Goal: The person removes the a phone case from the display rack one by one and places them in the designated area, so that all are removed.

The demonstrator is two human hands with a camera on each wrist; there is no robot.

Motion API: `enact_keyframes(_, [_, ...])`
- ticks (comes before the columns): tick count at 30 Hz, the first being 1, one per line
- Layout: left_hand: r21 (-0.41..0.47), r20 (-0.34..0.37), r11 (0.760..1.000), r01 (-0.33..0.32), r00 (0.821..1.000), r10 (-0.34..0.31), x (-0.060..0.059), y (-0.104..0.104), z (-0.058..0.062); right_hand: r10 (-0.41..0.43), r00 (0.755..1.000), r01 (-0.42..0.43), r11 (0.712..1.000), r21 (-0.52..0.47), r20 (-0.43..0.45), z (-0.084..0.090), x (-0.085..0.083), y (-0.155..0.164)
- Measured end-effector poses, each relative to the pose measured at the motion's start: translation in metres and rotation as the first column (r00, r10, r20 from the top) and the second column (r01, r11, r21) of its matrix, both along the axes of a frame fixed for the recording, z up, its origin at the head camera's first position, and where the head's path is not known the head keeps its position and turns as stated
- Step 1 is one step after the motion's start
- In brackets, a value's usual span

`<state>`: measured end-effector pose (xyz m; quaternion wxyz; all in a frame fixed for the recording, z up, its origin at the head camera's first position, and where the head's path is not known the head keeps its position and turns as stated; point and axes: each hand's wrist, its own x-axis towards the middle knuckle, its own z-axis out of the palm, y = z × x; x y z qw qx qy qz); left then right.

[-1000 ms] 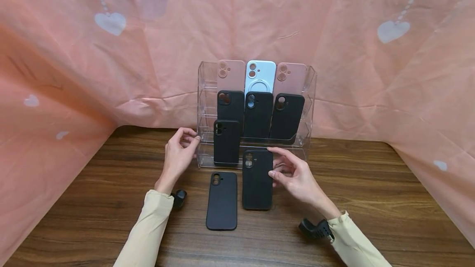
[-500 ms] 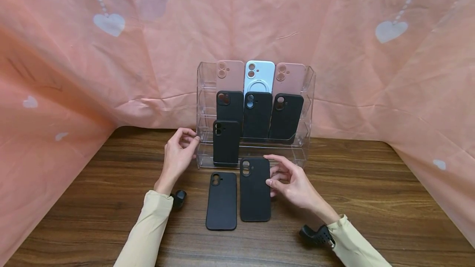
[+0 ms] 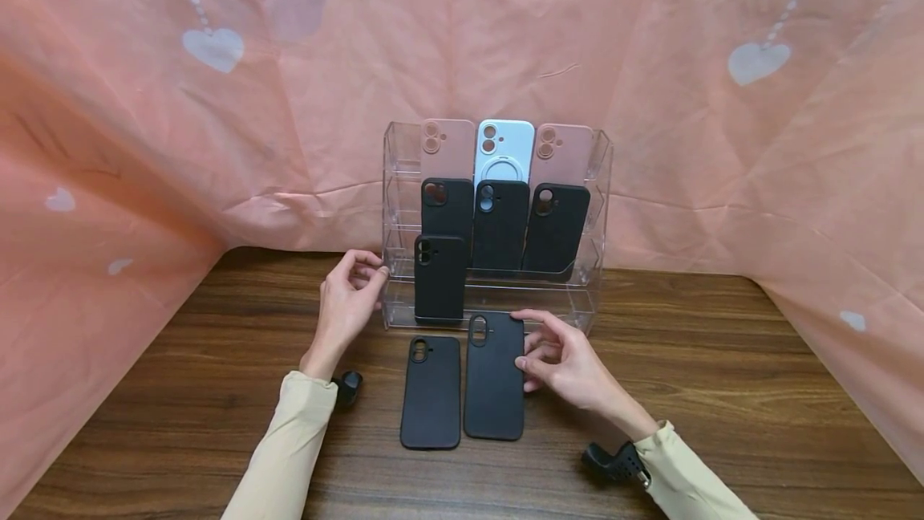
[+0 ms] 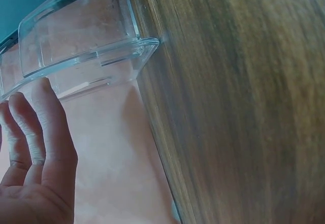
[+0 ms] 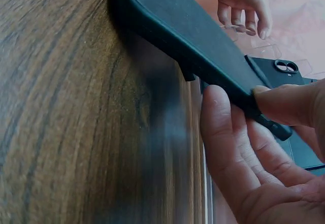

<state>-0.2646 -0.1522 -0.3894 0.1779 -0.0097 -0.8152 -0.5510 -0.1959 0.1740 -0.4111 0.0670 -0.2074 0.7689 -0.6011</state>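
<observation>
My right hand [image 3: 559,359] pinches a black phone case [image 3: 494,375] between thumb and fingers at its upper right edge. In the right wrist view the case [image 5: 193,38] slants, its far end down at the wooden table and its camera end raised. Left of it a second black phone case [image 3: 431,393] lies on the table. A clear tiered display stand [image 3: 530,297] holds a black case [image 3: 440,279] low on the left. Thumb and bent fingers of my left hand [image 3: 350,299] hold the stand's left side; in the left wrist view its fingertips meet the clear plastic edge [image 4: 81,59].
Higher on the stand, several black cases [image 3: 501,227] form one row. Above them are a white case [image 3: 505,147] with a ring and two pink cases [image 3: 449,152]. Wooden table [image 3: 722,375] surrounds the stand. Pink cloth [image 3: 671,103] hangs behind.
My right hand has brought its black case down and slightly left, away from the stand's front, beside the lying case. The left hand stays at the stand's side.
</observation>
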Motion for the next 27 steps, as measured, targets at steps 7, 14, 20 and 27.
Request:
enact_keyframes(7, [-0.002,0.003,1.0,-0.002,1.0,0.002,-0.0006,-0.0002,-0.0014,0.061,0.996,-0.064,0.997,0.046,0.068,-0.0016,-0.0018,0.0005])
enact_keyframes(14, [-0.005,-0.011,1.0,-0.003,1.0,0.003,-0.0005,-0.0009,-0.001,0.065,0.99,-0.078,0.991,0.106,0.123,-0.0043,-0.0056,-0.002])
enact_keyframes(20, [-0.001,-0.013,1.0,0.001,1.0,-0.001,-0.0004,-0.0004,-0.0011,0.071,0.986,-0.092,0.987,0.134,0.15,-0.0055,-0.0076,-0.0023])
enact_keyframes(27, [-0.003,-0.011,1.0,0.005,1.0,-0.005,-0.0014,-0.0007,-0.0013,0.064,0.985,-0.089,0.984,0.153,0.162,-0.0078,-0.0075,-0.0037])
